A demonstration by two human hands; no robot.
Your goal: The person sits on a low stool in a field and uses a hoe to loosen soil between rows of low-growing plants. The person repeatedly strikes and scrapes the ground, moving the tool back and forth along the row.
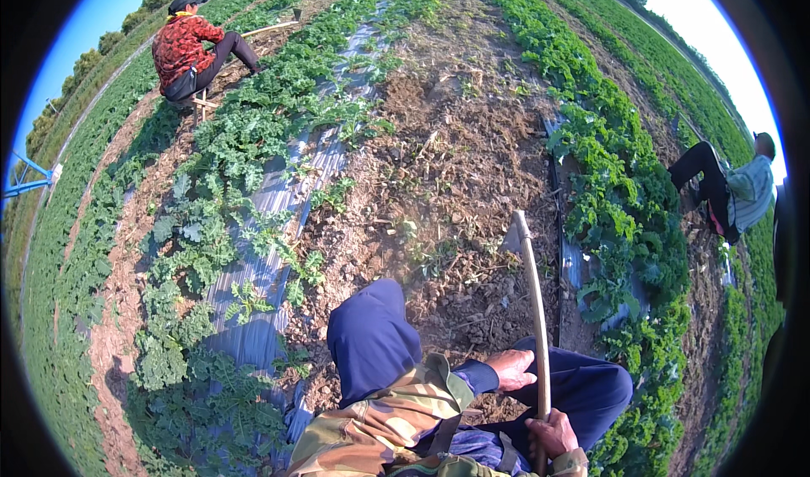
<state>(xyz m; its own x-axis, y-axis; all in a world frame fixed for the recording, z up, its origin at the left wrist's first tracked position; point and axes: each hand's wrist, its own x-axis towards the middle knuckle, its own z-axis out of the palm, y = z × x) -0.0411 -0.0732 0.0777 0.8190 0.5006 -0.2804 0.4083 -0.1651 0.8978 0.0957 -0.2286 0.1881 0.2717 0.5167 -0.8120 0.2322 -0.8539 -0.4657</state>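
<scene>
My right hand (pixel 554 436) is closed around the lower part of the wooden handle of a hoe (pixel 535 300). The handle stands nearly upright before me, and the metal blade at its top tilts to the left above the loose soil. Beside the handle, higher up, is my left hand (pixel 511 369), its fingers reaching towards the wood; whether they touch it I cannot tell. My knees in blue trousers are bent on either side. Ahead, small green weeds (pixel 436 255) grow in the clod-strewn soil (pixel 468 179).
Leafy crop rows (pixel 607 179) run along both sides, with plastic mulch film (pixel 259 274) on the left. A person in a red patterned top (pixel 190 47) sits on a wooden stool (pixel 204 105) at upper left, near another long-handled tool (pixel 272 28). Another person (pixel 747 192) sits at far right.
</scene>
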